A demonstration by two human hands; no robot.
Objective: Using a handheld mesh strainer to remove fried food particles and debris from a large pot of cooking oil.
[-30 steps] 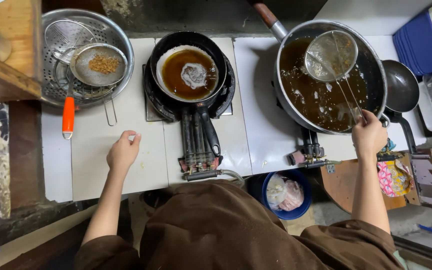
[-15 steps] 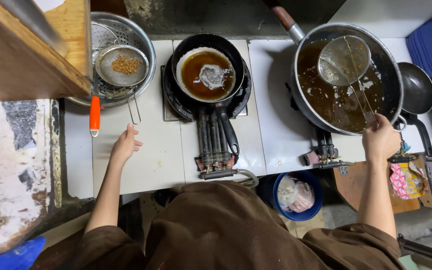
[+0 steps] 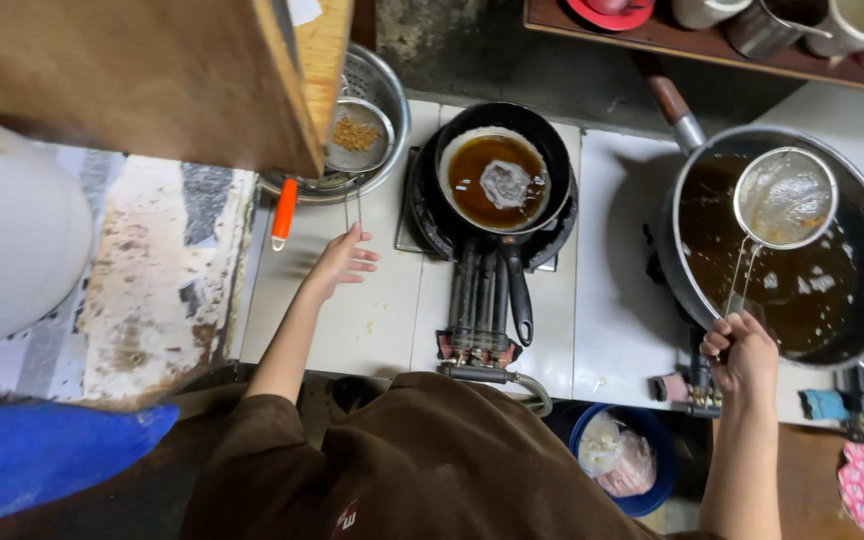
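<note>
Where the white tiled counter (image 3: 612, 260) runs across the view, it carries a gas burner (image 3: 487, 330) in the middle, with a dark, stained back wall behind it and a worn, flaking surface (image 3: 152, 290) to the left. A wooden box or shelf (image 3: 152, 80) juts in at the upper left and hides part of the metal colander (image 3: 377, 100) behind it. On the right sits the largest vessel, a big pan of dark oil (image 3: 792, 270), its brown handle pointing up toward a wooden shelf (image 3: 712, 45) of cups. At the centre a smaller black frying pan (image 3: 502, 180) holds brown oil with a pale piece floating in it, its handle pointing toward the person. Inside the colander rests a small strainer (image 3: 357, 135) holding golden crumbs, and an orange handle (image 3: 283, 212) sticks out below the rim. Below the counter edge stands a blue bucket (image 3: 622, 465) with plastic bags inside. The right hand (image 3: 742, 350) has its fingers curled tightly round the wire handle of a mesh skimmer (image 3: 784, 198), whose round basket hangs over the big pan. The left hand (image 3: 342, 262) lies over the counter just below the colander, fingers loosely spread and holding nothing.
</note>
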